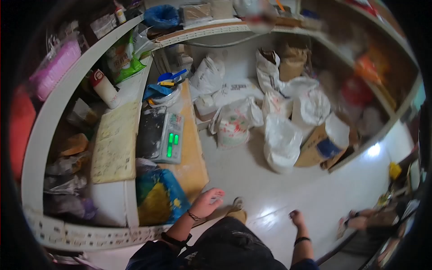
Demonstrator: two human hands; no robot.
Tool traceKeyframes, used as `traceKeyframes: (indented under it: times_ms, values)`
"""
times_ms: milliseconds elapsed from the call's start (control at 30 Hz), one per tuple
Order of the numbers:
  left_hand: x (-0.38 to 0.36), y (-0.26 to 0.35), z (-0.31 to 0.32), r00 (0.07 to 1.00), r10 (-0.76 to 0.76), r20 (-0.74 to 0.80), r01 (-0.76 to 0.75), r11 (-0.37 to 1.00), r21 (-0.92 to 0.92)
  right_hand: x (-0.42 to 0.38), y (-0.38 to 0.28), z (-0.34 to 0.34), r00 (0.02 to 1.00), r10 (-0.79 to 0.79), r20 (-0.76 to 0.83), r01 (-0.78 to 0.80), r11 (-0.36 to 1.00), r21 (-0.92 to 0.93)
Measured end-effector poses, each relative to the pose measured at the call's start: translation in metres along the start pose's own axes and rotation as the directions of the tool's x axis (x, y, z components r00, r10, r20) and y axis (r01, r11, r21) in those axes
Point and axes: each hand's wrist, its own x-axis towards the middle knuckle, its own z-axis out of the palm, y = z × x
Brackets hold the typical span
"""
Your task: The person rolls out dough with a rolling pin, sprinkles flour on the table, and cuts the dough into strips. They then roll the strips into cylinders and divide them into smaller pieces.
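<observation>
My left hand [208, 202] hangs in the air near the front corner of the wooden board [189, 153], fingers outstretched and nothing in them. My right hand [297, 218] is over the pale floor, loosely curled, with the thumb apart and no object visible in it. Nearest my left hand is a blue plastic bag [177, 193] holding yellow material. Behind that, a digital scale [171, 137] with lit green digits stands on the board. A blue scoop [173, 75] lies farther back.
On the floor ahead stand several white sacks [282, 141], a tied plastic bag [234, 126] and a brown paper sack [321, 146]. Shelves [81, 108] curve along the left, bearing a cream-coloured board with writing [116, 144] and a bottle [105, 90]. Another person's leg [360, 222] shows at right.
</observation>
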Motion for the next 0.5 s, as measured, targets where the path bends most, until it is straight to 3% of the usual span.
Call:
traceKeyframes:
  times_ms: [67,100,133,167,233,267,367,433,500]
  values:
    - [0.011,0.006,0.003,0.965,0.102,-0.240,-0.159,0.960,-0.231,0.013,0.003,-0.006,0.996,-0.057,0.066,0.062,0.994,-0.090]
    - [0.093,0.010,-0.015,0.954,0.132,-0.269,-0.227,0.905,-0.360,0.046,-0.039,-0.081,0.998,0.012,0.066,0.008,0.956,-0.292]
    - [0.111,0.013,-0.026,0.937,0.097,-0.335,-0.257,0.842,-0.474,0.058,-0.024,-0.073,0.986,0.060,0.152,-0.028,0.978,-0.205]
    - [0.128,0.016,-0.042,0.915,0.058,-0.399,-0.297,0.766,-0.570,0.052,-0.057,-0.067,0.957,0.195,0.214,-0.219,0.971,0.093]
    - [0.154,0.020,-0.058,0.899,0.023,-0.436,-0.302,0.754,-0.583,0.071,-0.094,-0.071,0.892,0.387,0.232,-0.431,0.883,0.186]
    - [0.164,0.016,-0.064,0.905,0.004,-0.426,-0.272,0.775,-0.570,0.091,-0.110,-0.078,0.890,0.385,0.243,-0.428,0.890,0.158]
    - [0.179,-0.006,-0.075,0.909,-0.028,-0.415,-0.235,0.788,-0.569,0.157,-0.176,-0.077,0.983,0.048,0.180,-0.068,0.992,0.108]
    - [0.183,-0.016,-0.087,0.900,-0.036,-0.434,-0.246,0.780,-0.576,0.230,-0.242,-0.067,0.953,-0.224,0.206,0.210,0.974,0.085]
    - [0.178,-0.019,-0.095,0.874,-0.116,-0.472,-0.203,0.795,-0.571,0.262,-0.373,-0.048,0.911,-0.343,0.230,0.334,0.939,0.078]
